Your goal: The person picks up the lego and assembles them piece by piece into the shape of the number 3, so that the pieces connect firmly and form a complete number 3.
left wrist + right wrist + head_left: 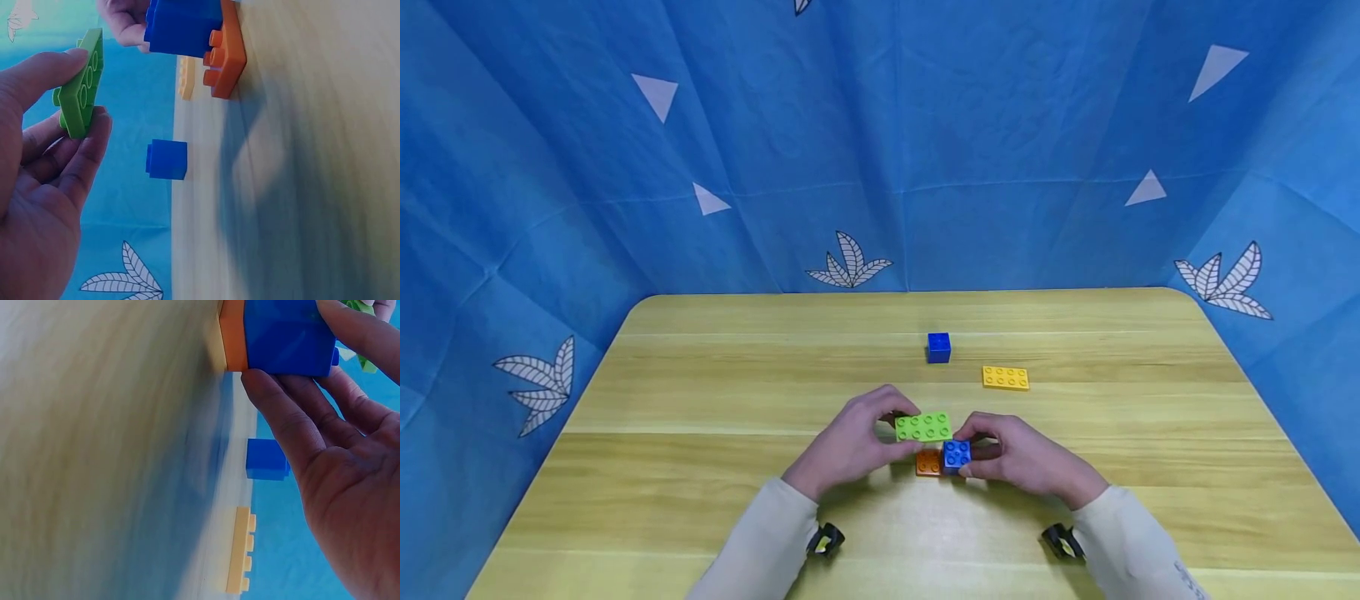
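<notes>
A flat light-green building brick [923, 427] is pinched between the thumb and fingers of my left hand [853, 442]. In the left wrist view the green brick [84, 87] is held tilted, off the table. My right hand [1026, 454] grips a blue square brick [957, 455] by its sides. That blue brick [287, 337] sits on one end of a flat orange brick [231, 53], which lies on the table. The orange brick's other end [928, 462] shows bare studs, just below the green brick in the head view.
A second blue brick [938, 347] stands farther back on the wooden table [700, 383]. To its right lies a flat yellow brick [1005, 377]. Behind the table hangs a blue patterned cloth [880, 150].
</notes>
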`<state>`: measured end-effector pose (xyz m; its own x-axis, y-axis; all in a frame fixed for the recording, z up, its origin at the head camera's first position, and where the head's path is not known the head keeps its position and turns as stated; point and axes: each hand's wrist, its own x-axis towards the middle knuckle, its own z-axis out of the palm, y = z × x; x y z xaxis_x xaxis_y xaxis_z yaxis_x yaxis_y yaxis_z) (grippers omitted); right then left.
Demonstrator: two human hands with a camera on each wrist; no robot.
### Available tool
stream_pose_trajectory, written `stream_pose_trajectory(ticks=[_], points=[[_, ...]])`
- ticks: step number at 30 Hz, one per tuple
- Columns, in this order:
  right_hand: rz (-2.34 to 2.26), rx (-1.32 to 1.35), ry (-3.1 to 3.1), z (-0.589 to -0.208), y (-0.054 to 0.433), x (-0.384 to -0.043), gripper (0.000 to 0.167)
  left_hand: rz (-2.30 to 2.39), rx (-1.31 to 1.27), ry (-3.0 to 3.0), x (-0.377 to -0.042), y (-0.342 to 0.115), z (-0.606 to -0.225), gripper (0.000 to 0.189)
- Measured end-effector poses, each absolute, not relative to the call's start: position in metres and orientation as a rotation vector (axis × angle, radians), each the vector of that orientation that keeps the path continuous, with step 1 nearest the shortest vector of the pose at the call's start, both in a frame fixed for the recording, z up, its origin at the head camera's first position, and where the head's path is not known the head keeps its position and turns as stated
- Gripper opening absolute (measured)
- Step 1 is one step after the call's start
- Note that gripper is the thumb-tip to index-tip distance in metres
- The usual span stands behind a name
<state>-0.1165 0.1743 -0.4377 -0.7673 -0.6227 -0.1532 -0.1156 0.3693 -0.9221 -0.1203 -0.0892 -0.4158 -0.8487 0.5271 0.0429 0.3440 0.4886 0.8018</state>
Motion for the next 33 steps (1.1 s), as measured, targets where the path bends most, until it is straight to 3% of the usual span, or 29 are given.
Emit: stream_pose_trajectory(ticks=[33], points=[[-1.408,-0.664,2.150,-0.440,0.174,-0.118,0.024,1.209,1.004,2.496,-0.115,-0.074,-0.421,0.028]])
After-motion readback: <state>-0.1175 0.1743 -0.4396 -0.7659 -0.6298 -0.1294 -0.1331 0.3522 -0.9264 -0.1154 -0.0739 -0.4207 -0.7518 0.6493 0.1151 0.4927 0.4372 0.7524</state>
